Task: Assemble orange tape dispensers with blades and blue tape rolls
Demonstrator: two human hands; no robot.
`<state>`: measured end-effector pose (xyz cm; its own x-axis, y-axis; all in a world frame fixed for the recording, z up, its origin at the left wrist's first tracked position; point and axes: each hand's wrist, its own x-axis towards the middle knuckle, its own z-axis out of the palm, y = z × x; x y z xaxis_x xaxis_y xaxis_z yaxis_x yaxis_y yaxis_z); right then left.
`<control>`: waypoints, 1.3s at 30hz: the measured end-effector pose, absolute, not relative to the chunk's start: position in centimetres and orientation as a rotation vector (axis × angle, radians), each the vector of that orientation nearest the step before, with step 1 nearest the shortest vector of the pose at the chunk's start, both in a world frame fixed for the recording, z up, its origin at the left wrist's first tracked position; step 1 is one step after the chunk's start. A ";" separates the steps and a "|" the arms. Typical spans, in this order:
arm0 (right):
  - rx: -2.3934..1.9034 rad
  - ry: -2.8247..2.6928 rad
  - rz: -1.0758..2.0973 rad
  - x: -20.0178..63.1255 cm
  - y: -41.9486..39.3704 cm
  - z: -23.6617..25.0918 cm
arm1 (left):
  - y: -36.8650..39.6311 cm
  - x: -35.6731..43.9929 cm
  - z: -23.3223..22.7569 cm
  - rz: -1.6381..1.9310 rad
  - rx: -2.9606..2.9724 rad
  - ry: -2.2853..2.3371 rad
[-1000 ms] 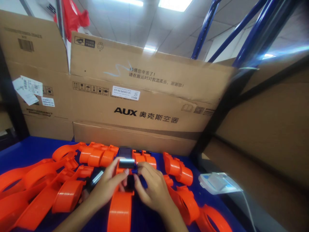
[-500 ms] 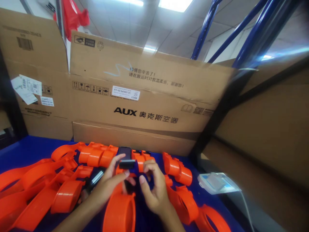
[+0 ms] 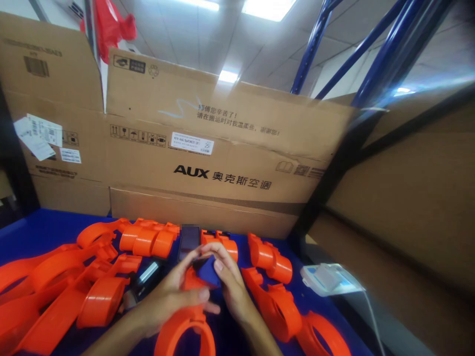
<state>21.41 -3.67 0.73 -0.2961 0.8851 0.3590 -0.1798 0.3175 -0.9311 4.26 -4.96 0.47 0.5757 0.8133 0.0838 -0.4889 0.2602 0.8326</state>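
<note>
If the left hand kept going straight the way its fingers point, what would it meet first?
Probably the right hand: the left hand points rightward across the orange part, and the two hands look almost touching around a small blue piece.

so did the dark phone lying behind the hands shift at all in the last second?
No. The phone lies between the same orange parts as before, in front of the cardboard box; the slight offset matches the whole view shifting.

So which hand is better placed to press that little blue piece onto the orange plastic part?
Probably the right hand: its fingertips already pinch the small blue piece. The left hand is wrapped around the orange plastic ring-shaped part, steadying it.
</note>
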 end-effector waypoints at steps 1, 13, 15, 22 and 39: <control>-0.686 -1.492 1.229 21.3 -3.6 0.6 | -4.9 4.2 0.3 0.909 0.964 0.397; -0.642 -1.521 1.194 20.2 -4.3 0.5 | -5.3 4.1 -0.1 0.903 1.003 0.394; -0.687 -1.531 1.176 20.3 -4.4 0.7 | -5.1 4.0 0.1 0.874 1.024 0.355; -1.074 -1.813 0.926 22.3 -4.2 1.8 | -3.5 1.6 1.0 1.011 0.852 0.249; -1.250 -2.276 0.653 22.1 -5.1 1.6 | -2.6 0.9 1.1 1.123 0.693 0.347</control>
